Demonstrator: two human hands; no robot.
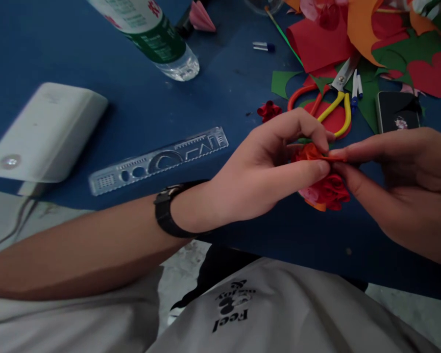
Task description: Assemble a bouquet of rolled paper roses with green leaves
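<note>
Both hands meet over a bunch of red and orange paper flowers at the right of the view. My left hand, with a black watch on its wrist, pinches a small orange-red paper piece between thumb and fingers. The thumb and index finger of my right hand are closed on the right end of that same piece. Part of the bunch is hidden behind my left thumb and fingers. A small dark red paper flower lies on the table just beyond my left hand.
Scissors with red and yellow handles lie beyond the hands, beside a dark phone-like object and paper scraps. Left are a clear stencil ruler, a bottle and a white box-shaped device with a cable, on the blue table.
</note>
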